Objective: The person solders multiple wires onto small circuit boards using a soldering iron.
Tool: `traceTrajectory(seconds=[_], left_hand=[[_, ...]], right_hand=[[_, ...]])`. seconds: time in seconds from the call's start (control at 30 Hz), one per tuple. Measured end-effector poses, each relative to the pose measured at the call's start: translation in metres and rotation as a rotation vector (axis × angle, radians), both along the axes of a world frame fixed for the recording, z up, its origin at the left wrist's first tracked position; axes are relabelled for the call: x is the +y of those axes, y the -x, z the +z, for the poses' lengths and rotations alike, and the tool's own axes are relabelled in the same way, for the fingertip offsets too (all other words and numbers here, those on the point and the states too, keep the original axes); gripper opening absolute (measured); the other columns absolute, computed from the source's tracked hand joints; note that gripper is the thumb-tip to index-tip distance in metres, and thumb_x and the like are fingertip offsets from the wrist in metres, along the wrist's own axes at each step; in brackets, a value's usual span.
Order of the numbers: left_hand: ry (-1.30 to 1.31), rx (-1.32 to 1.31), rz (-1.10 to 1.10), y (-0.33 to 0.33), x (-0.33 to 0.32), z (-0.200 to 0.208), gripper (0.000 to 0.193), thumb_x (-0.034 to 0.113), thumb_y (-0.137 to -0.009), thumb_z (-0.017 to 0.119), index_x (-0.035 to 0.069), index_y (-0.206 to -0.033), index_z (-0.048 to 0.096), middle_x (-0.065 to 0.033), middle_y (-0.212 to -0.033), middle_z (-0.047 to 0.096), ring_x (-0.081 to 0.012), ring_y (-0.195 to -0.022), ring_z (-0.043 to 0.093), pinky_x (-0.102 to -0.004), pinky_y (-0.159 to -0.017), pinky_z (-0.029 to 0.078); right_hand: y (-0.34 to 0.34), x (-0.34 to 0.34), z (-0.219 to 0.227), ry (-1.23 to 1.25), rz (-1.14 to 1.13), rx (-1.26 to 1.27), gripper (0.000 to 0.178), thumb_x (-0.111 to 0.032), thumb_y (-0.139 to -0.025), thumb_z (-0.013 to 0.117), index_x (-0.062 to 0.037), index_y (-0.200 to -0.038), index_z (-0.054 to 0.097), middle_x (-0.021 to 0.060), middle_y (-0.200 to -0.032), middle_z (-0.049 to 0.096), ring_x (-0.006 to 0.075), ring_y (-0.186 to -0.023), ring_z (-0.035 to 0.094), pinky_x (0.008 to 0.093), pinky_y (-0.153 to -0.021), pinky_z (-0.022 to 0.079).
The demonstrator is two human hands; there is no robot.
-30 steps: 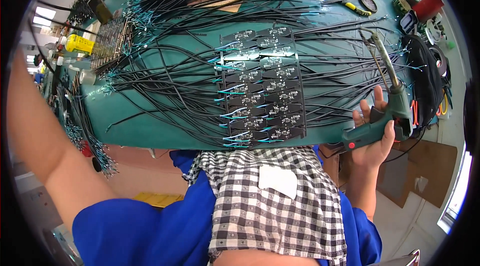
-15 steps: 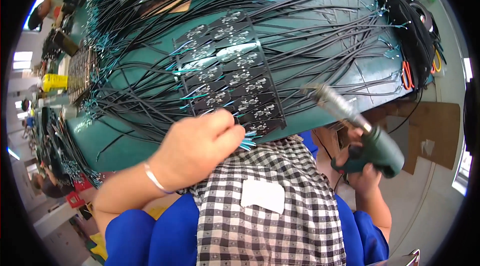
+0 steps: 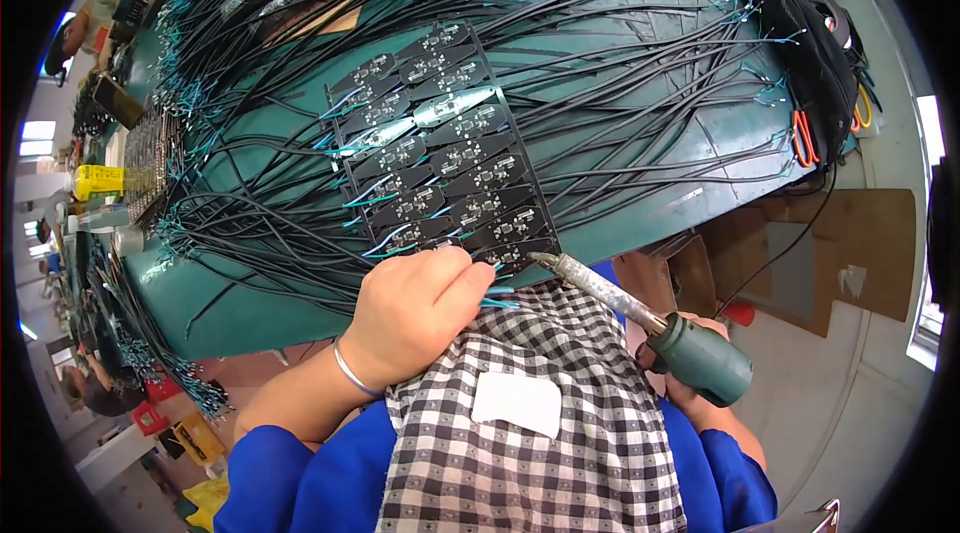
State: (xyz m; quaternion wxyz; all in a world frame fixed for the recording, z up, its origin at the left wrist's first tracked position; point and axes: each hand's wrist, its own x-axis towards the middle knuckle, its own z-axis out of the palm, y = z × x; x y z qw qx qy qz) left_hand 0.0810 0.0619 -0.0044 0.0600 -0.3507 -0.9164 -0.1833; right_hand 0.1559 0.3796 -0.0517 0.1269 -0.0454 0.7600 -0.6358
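Observation:
Near the table's front edge, my left hand [image 3: 425, 303] is closed in a pinch over the lower edge of a panel of black circuit boards [image 3: 470, 163]. Thin teal and white wire ends [image 3: 502, 301] stick out past its fingertips. My right hand [image 3: 690, 398] is wrapped round the handle of a dark green soldering gun [image 3: 700, 358], whose body hides most of the fingers. The gun's long metal barrel slants up to the left. Its narrow tip is at the lower right corner of the panel, close to my left fingertips; whether it touches cannot be made out.
Black cables [image 3: 640, 113] with teal ends fan out on both sides of the panel over the green table [image 3: 250, 308]. A black bag [image 3: 790, 63] and orange-handled scissors [image 3: 803, 138] lie at the right. Cardboard [image 3: 870, 263] stands beyond the right edge.
The soldering gun has swung down and left, bringing its tip from above the cables to the panel's lower corner. My left hand stays pinched at the panel's edge.

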Motion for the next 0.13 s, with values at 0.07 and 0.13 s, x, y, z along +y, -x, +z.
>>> traceTrajectory(seconds=[0.07,0.13], left_hand=[[-0.113,-0.026,0.066,0.003,0.002,0.000,0.032,0.009,-0.063,0.067,0.008,-0.095,0.063,-0.0053,-0.085,0.056,-0.0194,-0.065,0.058,-0.0309,-0.053,0.046],[-0.114,-0.023,0.070,0.006,0.002,-0.001,0.033,0.009,-0.063,0.068,0.009,-0.095,0.064,-0.0061,-0.086,0.057,-0.0207,-0.070,0.060,-0.0316,-0.056,0.048]], right_hand=[[0.000,0.006,0.010,-0.069,0.050,-0.112,0.040,-0.034,-0.078,0.069,-0.0016,-0.098,0.060,0.0091,-0.091,0.065,0.0224,-0.084,0.065,0.0328,-0.078,0.051],[0.002,0.001,0.017,-0.120,0.066,-0.279,0.049,-0.040,-0.082,0.065,-0.0023,-0.111,0.054,0.0067,-0.088,0.066,0.0289,-0.086,0.065,0.0361,-0.082,0.052]])
